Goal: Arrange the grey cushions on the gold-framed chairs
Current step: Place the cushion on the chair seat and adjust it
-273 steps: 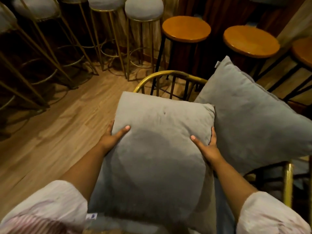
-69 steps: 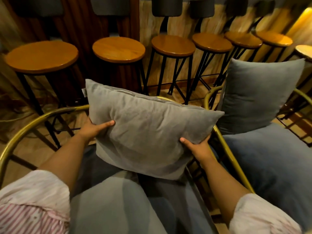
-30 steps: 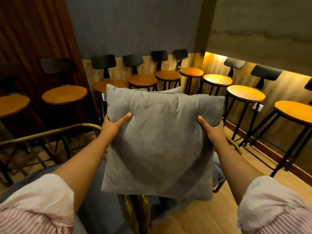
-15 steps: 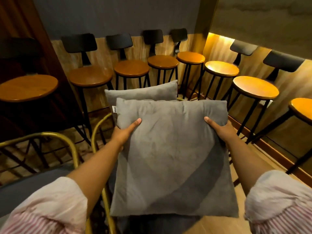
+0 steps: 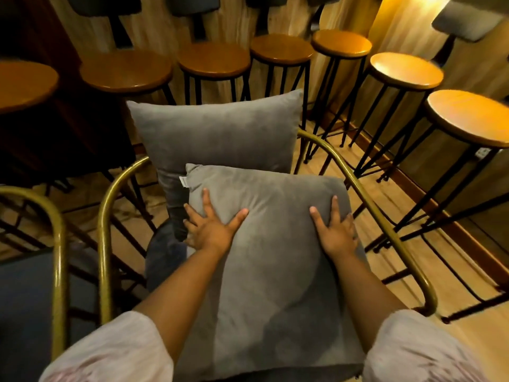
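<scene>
a square grey fabric cushion (image 5: 275, 260) lies on the seat of a gold-framed chair w/ curved metal arms (image 5: 366, 199). left hand (image 5: 210, 230) lies flat on its upper left part, fingers spread wide; right hand (image 5: 334, 232) presses flat near its right edge, fingers also open. a 2nd grey cushion (image 5: 217, 133) stands upright against the chair back, touching the 1st. round wooden bar stools w/ black legs (image 5: 405, 70) line the wall behind.

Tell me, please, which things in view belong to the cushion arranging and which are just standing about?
Part of the job:
near grey cushion, under left hand and right hand
back cushion, propped upright
gold-framed chair

Standing about:
wooden bar stools
neighbouring gold chair
</scene>
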`<state>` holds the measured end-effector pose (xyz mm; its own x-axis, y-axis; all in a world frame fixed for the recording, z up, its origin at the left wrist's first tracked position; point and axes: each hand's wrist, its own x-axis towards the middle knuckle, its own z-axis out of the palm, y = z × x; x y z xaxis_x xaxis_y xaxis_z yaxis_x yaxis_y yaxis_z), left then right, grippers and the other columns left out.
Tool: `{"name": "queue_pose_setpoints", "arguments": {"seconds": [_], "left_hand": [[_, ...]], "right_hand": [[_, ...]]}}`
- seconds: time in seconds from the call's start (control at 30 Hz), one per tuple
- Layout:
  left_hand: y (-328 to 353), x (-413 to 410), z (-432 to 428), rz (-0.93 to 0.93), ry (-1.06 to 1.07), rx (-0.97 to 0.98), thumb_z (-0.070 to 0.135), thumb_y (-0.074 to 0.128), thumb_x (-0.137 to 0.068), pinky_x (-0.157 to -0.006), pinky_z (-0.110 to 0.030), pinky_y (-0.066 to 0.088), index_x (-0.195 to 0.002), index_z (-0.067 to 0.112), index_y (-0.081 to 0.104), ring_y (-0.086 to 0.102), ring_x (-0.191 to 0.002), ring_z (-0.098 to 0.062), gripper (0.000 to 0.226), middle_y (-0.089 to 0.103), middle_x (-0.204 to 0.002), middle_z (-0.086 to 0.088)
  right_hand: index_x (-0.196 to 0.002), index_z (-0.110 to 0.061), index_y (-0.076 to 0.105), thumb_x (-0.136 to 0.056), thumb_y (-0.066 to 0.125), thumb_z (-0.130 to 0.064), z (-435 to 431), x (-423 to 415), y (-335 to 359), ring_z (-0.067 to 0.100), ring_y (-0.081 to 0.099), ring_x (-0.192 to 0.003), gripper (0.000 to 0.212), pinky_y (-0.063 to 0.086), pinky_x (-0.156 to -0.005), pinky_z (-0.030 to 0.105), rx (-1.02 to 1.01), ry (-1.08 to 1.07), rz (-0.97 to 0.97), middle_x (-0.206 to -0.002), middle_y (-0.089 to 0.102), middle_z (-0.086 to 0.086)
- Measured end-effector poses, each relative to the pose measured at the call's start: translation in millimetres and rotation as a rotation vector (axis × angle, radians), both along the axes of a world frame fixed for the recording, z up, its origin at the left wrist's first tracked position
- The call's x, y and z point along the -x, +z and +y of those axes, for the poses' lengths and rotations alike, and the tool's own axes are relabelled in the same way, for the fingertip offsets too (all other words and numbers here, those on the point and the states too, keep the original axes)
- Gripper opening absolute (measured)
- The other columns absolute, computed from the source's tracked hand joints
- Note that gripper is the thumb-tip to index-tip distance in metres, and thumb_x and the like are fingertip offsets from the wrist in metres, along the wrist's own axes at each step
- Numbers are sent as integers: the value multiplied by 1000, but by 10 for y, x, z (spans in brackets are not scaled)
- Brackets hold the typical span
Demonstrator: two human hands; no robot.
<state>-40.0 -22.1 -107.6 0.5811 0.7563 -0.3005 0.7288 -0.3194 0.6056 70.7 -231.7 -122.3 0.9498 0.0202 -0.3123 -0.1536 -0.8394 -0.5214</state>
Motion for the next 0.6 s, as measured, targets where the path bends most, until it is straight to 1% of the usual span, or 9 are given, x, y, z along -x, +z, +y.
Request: {"name": "queue_pose_setpoints", "arguments": {"seconds": [0.1, 0.27, 0.33, 0.43, 0.53, 0.6], "left_hand": [[-39, -50, 3, 48, -7, -9, 80, 49, -65, -110, -65, 17, -146, 45, -14, 3, -146, -41, 108, -13, -160, -10], [130, 11, 77, 92, -71, 43, 79, 48, -68, -112, -66, 6, -145, 43, -19, -12, -145, -42, 108, -26, -158, -9], [251, 97, 72, 92, -97, 59, 75, 47, -74, -115, -62, 7, -147, 40, -17, -9, -146, -43, 103, -25, -158, -11], [385, 322, -8, 139, -159, 81, 65, 45, -83, -117, -55, 12, -149, 33, -12, 0, -146, -43, 94, -17, -159, -15], [499, 634, -131, 216, -264, 88, 60, 47, -86, -118, -51, 16, -151, 29, -10, 4, -146, -43, 92, -13, -160, -17], [626, 855, -214, 225, -305, 66, 58, 46, -88, -118, -49, 19, -151, 28, -7, 5, -147, -40, 87, -11, -160, -16]], "right_hand": [[-147, -43, -12, -82, 24, -77, -12, -43, -53, 34, -2, -148, 82, 1, -117, 57, 21, 14, 6, -161, -5, 16], [-148, -42, -12, -83, 22, -76, -20, 8, 94, 35, -4, -148, 80, 2, -116, 59, 74, 72, 2, -160, -7, 17], [-149, -40, -9, -86, 23, -72, -50, 95, 229, 36, -3, -148, 78, 4, -116, 59, 82, 111, -15, -161, -6, 16], [-152, -35, -1, -90, 29, -66, -90, 312, 421, 36, 1, -148, 76, 7, -115, 58, 86, 204, -37, -161, -2, 14], [-152, -28, 14, -90, 39, -61, -106, 580, 597, 36, 11, -147, 74, 15, -116, 57, 42, 315, -52, -161, 8, 12], [-150, -26, 21, -91, 42, -57, -104, 787, 708, 36, 16, -146, 71, 20, -115, 56, 2, 388, -73, -160, 15, 12]]}}
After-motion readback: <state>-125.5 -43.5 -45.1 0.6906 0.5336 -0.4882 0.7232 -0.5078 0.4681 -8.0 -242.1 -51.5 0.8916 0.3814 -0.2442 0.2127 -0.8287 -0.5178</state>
